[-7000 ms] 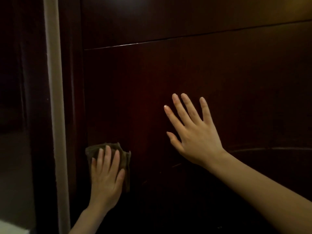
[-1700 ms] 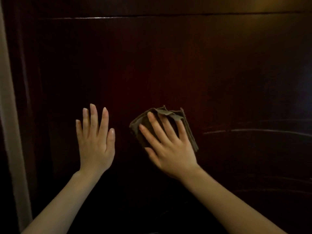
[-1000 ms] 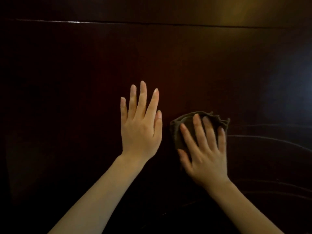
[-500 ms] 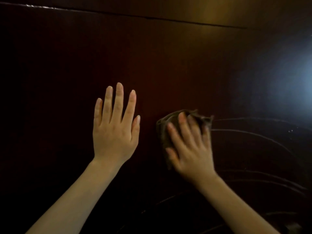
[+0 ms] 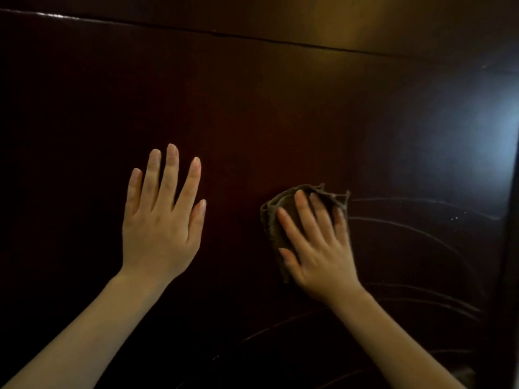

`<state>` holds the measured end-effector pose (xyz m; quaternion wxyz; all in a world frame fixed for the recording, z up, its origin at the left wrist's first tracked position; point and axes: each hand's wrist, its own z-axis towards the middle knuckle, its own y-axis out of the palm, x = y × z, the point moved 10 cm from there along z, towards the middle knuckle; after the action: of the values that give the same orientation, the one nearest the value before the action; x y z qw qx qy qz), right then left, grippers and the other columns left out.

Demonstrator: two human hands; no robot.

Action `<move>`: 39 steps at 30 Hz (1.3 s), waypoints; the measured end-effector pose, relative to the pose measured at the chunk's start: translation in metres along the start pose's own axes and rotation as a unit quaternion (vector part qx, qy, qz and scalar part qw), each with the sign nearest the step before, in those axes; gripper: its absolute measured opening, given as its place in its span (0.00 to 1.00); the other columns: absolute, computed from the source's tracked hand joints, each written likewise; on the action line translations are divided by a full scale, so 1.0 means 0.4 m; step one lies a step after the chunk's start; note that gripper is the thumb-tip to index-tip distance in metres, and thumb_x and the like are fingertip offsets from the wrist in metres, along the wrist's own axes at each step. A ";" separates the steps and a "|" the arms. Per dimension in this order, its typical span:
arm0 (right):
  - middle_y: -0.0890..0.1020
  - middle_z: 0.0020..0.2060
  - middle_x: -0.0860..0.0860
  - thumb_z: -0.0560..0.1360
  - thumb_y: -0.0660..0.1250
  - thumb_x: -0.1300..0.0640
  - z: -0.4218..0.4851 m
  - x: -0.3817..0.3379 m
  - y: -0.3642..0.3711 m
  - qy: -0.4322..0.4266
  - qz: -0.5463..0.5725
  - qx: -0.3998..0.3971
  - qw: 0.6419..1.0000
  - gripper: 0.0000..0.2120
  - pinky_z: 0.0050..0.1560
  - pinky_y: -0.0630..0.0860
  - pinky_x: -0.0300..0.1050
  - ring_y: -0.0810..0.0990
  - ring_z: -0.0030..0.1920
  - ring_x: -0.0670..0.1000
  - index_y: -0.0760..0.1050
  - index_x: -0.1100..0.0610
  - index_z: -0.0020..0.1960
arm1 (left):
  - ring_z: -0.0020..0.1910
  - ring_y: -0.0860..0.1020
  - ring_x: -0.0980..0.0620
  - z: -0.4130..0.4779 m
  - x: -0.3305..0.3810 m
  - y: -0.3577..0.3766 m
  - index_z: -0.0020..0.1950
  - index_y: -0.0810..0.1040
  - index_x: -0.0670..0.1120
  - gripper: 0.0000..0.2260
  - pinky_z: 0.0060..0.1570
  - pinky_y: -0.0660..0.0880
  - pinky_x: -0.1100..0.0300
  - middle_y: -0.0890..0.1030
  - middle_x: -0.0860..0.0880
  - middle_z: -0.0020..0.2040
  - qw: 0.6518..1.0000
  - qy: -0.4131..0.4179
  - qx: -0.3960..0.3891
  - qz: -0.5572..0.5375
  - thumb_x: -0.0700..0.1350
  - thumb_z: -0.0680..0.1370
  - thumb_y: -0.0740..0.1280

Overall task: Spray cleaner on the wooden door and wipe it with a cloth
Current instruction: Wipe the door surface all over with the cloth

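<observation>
The dark reddish-brown wooden door [image 5: 266, 113] fills the whole view. My right hand [image 5: 317, 248] lies flat on a crumpled brownish cloth [image 5: 273, 220] and presses it against the door at centre right; its fingers are blurred. My left hand [image 5: 161, 217] rests flat on the bare door to the left of the cloth, fingers spread and holding nothing. Thin curved wet streaks [image 5: 415, 228] arc over the wood to the right of and below the cloth. No spray bottle is in view.
A horizontal panel groove [image 5: 252, 37] crosses the door near the top. The door's right edge [image 5: 509, 220] runs down the far right, beside a bluish glare [image 5: 494, 141] on the wood. The scene is dim.
The cloth went from under my left hand to under my right hand, which has rubbed it rightward over the door. In the last half second both hands sit slightly more to the right.
</observation>
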<state>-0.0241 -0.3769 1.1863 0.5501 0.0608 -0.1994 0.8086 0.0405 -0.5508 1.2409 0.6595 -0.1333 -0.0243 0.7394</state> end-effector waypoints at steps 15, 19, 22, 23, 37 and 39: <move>0.52 0.74 0.55 0.80 0.44 0.44 -0.029 0.129 0.007 0.099 0.014 -0.003 0.995 0.26 0.71 0.46 0.58 0.43 0.75 0.53 0.48 0.51 0.75 | 0.74 0.56 0.43 0.119 0.310 0.037 0.73 0.62 0.42 0.23 0.72 0.49 0.47 0.61 0.40 0.74 0.995 0.082 0.015 -0.060 0.50 0.81 0.50; 0.48 0.76 0.54 0.80 0.38 0.43 -0.015 0.238 -0.006 0.232 0.032 0.023 0.972 0.26 0.73 0.41 0.54 0.44 0.75 0.53 0.43 0.50 0.75 | 0.74 0.54 0.42 0.108 0.318 0.047 0.74 0.59 0.42 0.23 0.72 0.48 0.47 0.58 0.39 0.75 0.994 0.102 0.016 -0.040 0.51 0.81 0.50; 0.49 0.75 0.56 0.80 0.42 0.45 -0.017 0.227 -0.011 0.358 0.059 0.073 0.929 0.26 0.72 0.43 0.55 0.45 0.75 0.55 0.44 0.53 0.75 | 0.75 0.52 0.43 0.105 0.325 0.050 0.74 0.58 0.43 0.23 0.72 0.46 0.48 0.57 0.38 0.75 0.993 0.109 0.014 -0.038 0.51 0.81 0.50; 0.51 0.75 0.58 0.80 0.42 0.46 -0.017 0.197 -0.009 0.359 0.062 0.077 0.928 0.26 0.72 0.44 0.56 0.47 0.75 0.56 0.46 0.54 0.75 | 0.75 0.52 0.43 0.104 0.326 0.050 0.74 0.58 0.43 0.23 0.72 0.46 0.48 0.57 0.38 0.75 0.993 0.113 0.012 -0.040 0.51 0.81 0.50; 0.43 0.76 0.49 0.76 0.40 0.40 0.021 0.327 -0.033 0.383 0.155 0.067 0.908 0.27 0.71 0.33 0.50 0.37 0.75 0.48 0.41 0.44 0.73 | 0.75 0.54 0.41 0.082 0.353 0.062 0.75 0.57 0.42 0.24 0.72 0.50 0.46 0.56 0.38 0.75 0.987 0.159 -0.001 -0.033 0.51 0.80 0.50; 0.39 0.75 0.48 0.75 0.36 0.40 0.031 0.320 -0.029 0.392 0.126 0.063 0.909 0.27 0.72 0.33 0.52 0.36 0.74 0.49 0.36 0.44 0.72 | 0.74 0.54 0.41 0.083 0.353 0.062 0.75 0.58 0.42 0.24 0.71 0.51 0.46 0.57 0.38 0.75 0.987 0.159 0.000 -0.036 0.50 0.80 0.51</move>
<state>-0.0648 -0.2671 1.2411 0.4728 -0.2516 0.0777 0.8409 -0.0045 -0.4106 1.2441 0.6814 -0.2479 0.0759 0.6845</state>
